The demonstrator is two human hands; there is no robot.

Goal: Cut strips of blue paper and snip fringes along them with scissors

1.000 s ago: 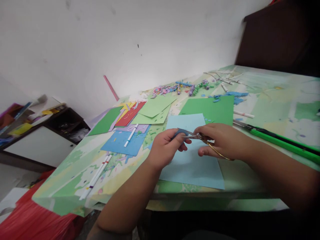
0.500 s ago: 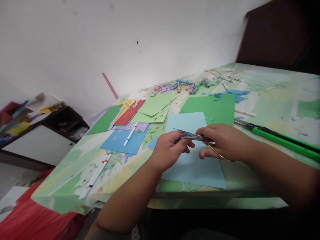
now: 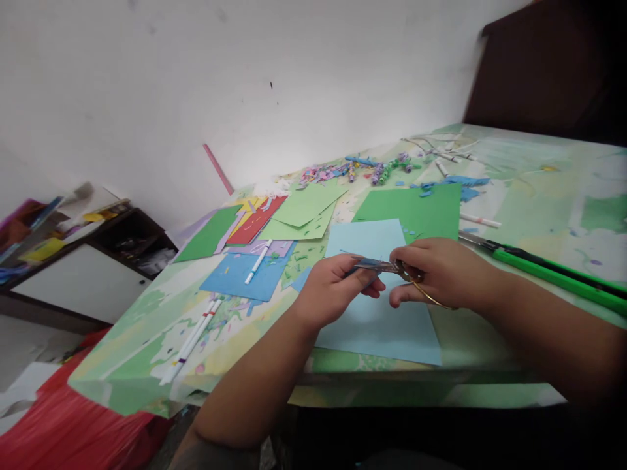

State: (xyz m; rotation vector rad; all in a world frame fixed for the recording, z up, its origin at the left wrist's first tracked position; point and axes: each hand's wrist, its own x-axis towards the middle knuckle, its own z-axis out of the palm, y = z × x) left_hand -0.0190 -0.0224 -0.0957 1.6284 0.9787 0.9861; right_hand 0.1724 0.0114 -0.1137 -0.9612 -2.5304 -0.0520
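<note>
My right hand is wrapped round a pair of scissors with gold-coloured handles, its thumb and fingers in the loops. The blades point left, toward my left hand, which pinches a small piece of blue paper. The blades meet this piece at my fingertips; how deep they cut into it is hard to make out. Both hands are held above a light blue sheet of paper on the table. A dark green sheet lies partly beneath the light blue one.
A green utility knife lies right, near my forearm. Left are light green sheets, a red sheet, a blue sheet and white markers. Paper scraps lie at the back. The table's front edge is close.
The scissors' gold loops have come slightly closer together, with the right fingers drawing in. Both hands stay in nearly the same place over the light blue sheet. The view has shifted slightly.
</note>
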